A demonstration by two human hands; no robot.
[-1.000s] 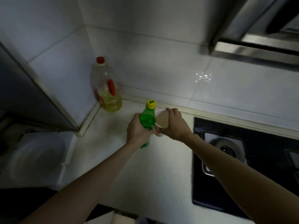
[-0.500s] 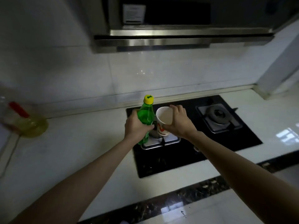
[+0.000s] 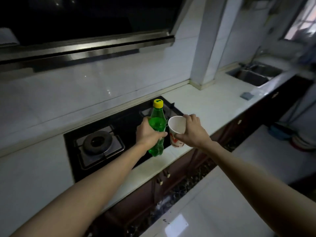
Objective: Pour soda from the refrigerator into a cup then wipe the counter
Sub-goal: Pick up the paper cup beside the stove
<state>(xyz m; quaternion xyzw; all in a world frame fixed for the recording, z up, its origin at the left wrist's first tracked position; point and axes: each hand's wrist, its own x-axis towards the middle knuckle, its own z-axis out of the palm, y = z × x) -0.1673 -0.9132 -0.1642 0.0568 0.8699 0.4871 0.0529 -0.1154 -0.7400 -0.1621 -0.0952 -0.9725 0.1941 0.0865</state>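
My left hand (image 3: pixel 149 132) grips a green soda bottle (image 3: pixel 158 122) around its middle, upright, with its yellow cap on. Just to its right, my right hand (image 3: pixel 192 132) holds a white paper cup (image 3: pixel 177 127) with a red print, tilted so that its open, empty mouth faces me. Both are held in the air above the right end of the black gas hob (image 3: pixel 119 134) and the front of the white counter (image 3: pixel 210 106). A small grey cloth or sponge (image 3: pixel 246 95) lies on the counter further right.
A range hood (image 3: pixel 85 48) hangs over the hob. A white pillar (image 3: pixel 206 48) stands at the counter's back. A steel double sink (image 3: pixel 256 73) with a tap sits at the far right. Dark cabinet fronts (image 3: pixel 171 183) run below the counter's edge, beside pale floor.
The view has swung right, from the corner with the oil bottle, past the hob, toward the sink. Both hands, with bottle and cup, have travelled right along the counter.
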